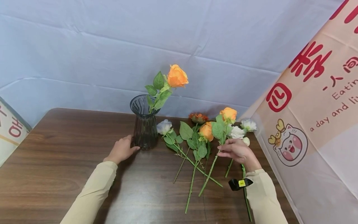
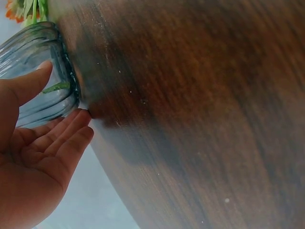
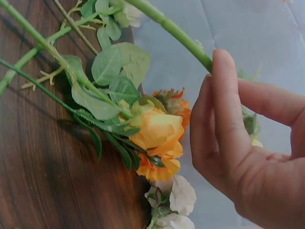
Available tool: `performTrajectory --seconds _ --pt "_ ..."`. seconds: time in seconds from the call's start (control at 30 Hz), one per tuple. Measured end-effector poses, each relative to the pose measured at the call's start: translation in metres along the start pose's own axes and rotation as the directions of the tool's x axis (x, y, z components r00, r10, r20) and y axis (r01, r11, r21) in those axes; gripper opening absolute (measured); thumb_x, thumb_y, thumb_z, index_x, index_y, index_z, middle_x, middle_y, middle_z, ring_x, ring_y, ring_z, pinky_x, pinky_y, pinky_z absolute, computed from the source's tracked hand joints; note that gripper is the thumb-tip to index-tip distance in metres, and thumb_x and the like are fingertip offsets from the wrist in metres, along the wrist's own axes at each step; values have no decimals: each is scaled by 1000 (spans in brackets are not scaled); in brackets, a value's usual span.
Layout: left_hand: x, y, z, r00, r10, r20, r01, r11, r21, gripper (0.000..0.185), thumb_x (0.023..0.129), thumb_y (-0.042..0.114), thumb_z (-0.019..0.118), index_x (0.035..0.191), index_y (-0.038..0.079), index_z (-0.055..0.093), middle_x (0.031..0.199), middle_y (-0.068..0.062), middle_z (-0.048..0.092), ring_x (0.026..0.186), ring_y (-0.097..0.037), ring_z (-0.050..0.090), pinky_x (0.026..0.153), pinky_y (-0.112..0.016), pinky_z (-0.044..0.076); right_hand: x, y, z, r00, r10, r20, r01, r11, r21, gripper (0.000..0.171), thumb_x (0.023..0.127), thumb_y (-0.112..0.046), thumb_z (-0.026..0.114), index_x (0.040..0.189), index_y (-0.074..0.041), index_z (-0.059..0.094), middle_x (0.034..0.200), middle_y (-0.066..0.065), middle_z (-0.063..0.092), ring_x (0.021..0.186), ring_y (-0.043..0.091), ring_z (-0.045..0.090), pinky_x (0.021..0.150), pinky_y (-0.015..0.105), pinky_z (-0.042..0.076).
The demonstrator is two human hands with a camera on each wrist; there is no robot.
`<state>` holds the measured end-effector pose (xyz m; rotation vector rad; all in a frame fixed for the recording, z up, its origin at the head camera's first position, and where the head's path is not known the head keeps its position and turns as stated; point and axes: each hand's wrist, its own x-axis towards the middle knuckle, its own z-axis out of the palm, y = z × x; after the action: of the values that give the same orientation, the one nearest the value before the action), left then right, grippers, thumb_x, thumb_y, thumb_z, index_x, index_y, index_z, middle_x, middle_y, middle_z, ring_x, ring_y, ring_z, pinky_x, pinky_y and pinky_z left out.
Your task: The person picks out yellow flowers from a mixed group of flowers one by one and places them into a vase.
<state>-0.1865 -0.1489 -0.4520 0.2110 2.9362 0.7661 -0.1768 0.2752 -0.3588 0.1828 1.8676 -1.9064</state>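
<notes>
A dark ribbed glass vase [image 1: 144,123] stands on the wooden table [image 1: 56,161] with one orange rose [image 1: 177,76] leaning out of it. My left hand [image 1: 133,143] rests against the vase's base on its left side. In the left wrist view this hand [image 2: 64,98] has straight fingers [image 2: 66,136] beside the vase [image 2: 33,57], and the thumb touches the glass. My right hand [image 1: 223,148] pinches the green stem [image 1: 209,172] of another orange rose [image 1: 228,114]. In the right wrist view its fingers [image 3: 224,109] curl round that stem [image 3: 176,33].
Loose flowers lie between the vase and my right hand: a white rose [image 1: 164,126], an orange rose [image 1: 206,130] [image 3: 157,136], a dark orange bloom [image 1: 198,117] and white blooms [image 1: 237,132]. A printed banner [image 1: 307,109] borders the table's right edge. Blue cloth hangs behind.
</notes>
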Motion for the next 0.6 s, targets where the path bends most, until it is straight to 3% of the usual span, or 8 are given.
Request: performTrajectory --seconds 0.27,0.4,0.5,0.6 --pt "1 -1 1 1000 10 -16 -11 1000 -2 62 87 27 63 125 -16 40 117 -34 51 103 -47 51 84 -56 43 5 1 8 1000 -13 -20 15 995 102 27 87 14 45 68 -2 35 89 18 42 85 20 62 83 35 51" --pt "2 -2 1 1000 13 -13 -13 1000 1 61 87 27 63 125 -16 40 116 -34 51 104 -47 51 84 -56 43 6 1 13 999 -17 -37 23 987 160 15 87 16 42 85 3 36 97 20 38 86 20 61 84 35 49" --pt "2 -1 0 1000 12 -9 -12 1000 2 62 87 27 62 126 -16 40 117 -34 51 105 -48 50 85 -56 42 7 0 16 999 -14 -46 23 977 211 23 87 18 41 88 0 26 100 21 34 85 19 62 85 35 49" --pt "1 -1 -1 1000 18 -8 -18 1000 4 61 87 27 62 125 -16 40 117 -34 51 104 -47 50 85 -56 42 8 0 18 999 -12 -46 23 967 254 33 87 18 39 81 -5 17 97 21 34 83 19 63 85 34 49"
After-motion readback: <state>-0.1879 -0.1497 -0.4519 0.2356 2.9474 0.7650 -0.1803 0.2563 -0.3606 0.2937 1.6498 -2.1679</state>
